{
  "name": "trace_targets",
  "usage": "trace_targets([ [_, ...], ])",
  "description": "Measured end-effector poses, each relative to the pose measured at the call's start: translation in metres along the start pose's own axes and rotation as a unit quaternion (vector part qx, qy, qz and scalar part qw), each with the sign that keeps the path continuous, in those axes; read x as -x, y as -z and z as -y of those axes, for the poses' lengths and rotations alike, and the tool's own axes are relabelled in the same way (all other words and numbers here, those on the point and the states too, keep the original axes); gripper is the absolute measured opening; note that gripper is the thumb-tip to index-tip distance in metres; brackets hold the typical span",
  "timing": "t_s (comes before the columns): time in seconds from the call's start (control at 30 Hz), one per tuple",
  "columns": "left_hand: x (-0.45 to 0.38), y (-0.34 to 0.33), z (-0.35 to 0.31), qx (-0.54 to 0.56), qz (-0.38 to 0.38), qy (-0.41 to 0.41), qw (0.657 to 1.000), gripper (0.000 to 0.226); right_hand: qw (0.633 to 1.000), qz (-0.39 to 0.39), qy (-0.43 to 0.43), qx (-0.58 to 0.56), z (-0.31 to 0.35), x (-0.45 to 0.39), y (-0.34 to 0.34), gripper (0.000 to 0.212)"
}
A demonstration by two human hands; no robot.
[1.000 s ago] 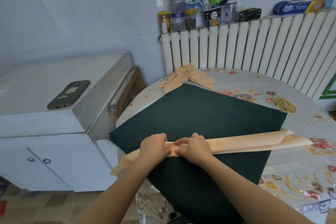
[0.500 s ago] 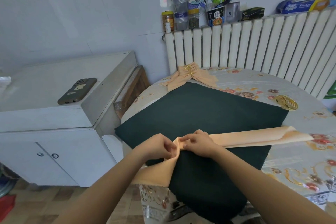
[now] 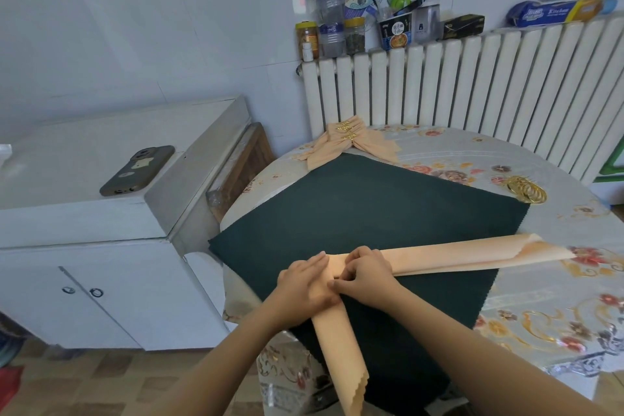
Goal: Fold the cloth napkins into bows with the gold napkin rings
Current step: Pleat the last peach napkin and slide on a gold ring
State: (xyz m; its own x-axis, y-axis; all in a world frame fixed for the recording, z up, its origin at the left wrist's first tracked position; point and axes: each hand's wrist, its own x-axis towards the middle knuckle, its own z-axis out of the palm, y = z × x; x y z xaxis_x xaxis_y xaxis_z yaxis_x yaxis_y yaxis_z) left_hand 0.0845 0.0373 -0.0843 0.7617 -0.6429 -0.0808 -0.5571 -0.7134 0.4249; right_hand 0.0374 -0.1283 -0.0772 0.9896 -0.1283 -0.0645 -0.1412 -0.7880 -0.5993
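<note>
1. While a stack of finished bows already sits at the far corner of the dark green mat, we judge the job partly done, with spare gold napkin rings lying just off the mat's right corner.
2. On the mat's near part lies the peach napkin, folded into a long band, its left end turned down over the near edge.
3. Our left hand presses flat on the bend; our right hand pinches the fold there.
4. Ringing this napkin remains.
</note>
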Motion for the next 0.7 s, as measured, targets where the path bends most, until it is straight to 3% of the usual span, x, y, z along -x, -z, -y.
trace_targets([
  [0.1,0.000,0.002,0.001,0.045,0.017,-0.009,0.999,0.055,1.000,0.005,-0.006,-0.002,0.000,0.000,-0.001,0.019],
  [0.2,-0.002,0.004,0.000,0.111,0.015,-0.002,0.994,0.053,1.000,-0.012,-0.017,-0.021,0.003,0.002,0.000,0.017],
  [0.3,-0.006,-0.003,-0.001,0.075,-0.001,-0.038,0.996,0.048,0.999,-0.015,-0.018,-0.029,0.004,-0.003,0.015,0.018],
  [0.5,-0.014,-0.015,-0.012,-0.014,-0.017,-0.113,0.993,0.048,0.997,0.041,0.016,0.069,-0.011,-0.022,0.044,0.023],
  [0.7,-0.020,-0.016,-0.012,-0.023,0.006,-0.110,0.994,0.046,0.990,0.058,0.071,0.103,-0.018,-0.021,0.038,0.024],
])
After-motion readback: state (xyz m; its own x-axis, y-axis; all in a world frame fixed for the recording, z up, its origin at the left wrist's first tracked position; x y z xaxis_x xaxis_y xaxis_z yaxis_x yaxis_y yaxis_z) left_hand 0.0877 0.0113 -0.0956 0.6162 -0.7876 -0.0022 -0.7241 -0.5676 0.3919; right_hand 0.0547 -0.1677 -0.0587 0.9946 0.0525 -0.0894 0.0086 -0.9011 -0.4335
